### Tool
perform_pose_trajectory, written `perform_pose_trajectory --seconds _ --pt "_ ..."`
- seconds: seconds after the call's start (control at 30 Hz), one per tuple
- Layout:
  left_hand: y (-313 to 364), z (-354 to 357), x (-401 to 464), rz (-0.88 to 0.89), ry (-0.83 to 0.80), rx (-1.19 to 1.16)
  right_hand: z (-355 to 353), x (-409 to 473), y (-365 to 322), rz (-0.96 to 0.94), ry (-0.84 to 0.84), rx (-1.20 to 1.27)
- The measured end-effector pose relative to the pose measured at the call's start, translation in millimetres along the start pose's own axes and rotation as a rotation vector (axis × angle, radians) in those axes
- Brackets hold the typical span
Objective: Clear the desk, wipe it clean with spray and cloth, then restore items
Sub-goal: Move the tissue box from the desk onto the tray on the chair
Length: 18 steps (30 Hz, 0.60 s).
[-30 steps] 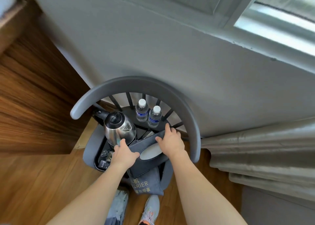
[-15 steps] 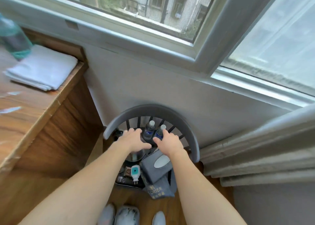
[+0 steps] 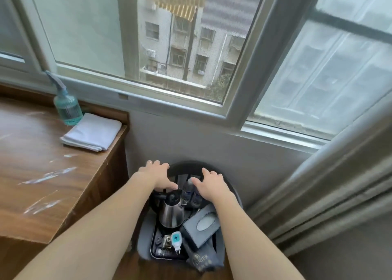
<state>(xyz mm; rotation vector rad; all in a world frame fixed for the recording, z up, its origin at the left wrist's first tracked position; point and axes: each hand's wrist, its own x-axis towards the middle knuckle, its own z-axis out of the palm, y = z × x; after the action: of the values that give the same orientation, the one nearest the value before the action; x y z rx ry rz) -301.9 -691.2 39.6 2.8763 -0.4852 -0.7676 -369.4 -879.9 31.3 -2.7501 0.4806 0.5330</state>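
My left hand (image 3: 157,177) and my right hand (image 3: 209,185) hover empty, fingers spread, above a grey chair (image 3: 237,197) beside the desk. On the chair seat stand a steel kettle (image 3: 171,213), a dark tissue box (image 3: 201,224), two water bottles (image 3: 187,187) partly hidden by my hands, and a black tray (image 3: 157,252) with small items and a white plug-in device (image 3: 176,239). The wooden desk (image 3: 42,173) at left shows white smears. At its back right corner stand a teal spray bottle (image 3: 66,108) and a folded white cloth (image 3: 92,131).
A grey fabric bag (image 3: 203,260) hangs off the chair's front. A wall and a large window (image 3: 180,46) rise behind the chair. Grey curtains (image 3: 331,190) hang at right. The desk's right edge lies close to the chair.
My hands let go of the tissue box, which now rests on the chair, and lifted up over the chair back. The view tilted upward, bringing the desk, bottle and cloth into sight.
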Motion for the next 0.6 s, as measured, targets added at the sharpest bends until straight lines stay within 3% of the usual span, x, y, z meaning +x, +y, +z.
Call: perform_pose_trajectory --seconds 0.33,0.6 --pt "-51 12 -92 -0.12 0.037 0.067 27 -62 -61 -0.187 -0.051 -0.048" --pt "-120 -10 -124 -0.141 0.079 -0.006 25 -81 -140 -0.223 -0.034 -0.074"
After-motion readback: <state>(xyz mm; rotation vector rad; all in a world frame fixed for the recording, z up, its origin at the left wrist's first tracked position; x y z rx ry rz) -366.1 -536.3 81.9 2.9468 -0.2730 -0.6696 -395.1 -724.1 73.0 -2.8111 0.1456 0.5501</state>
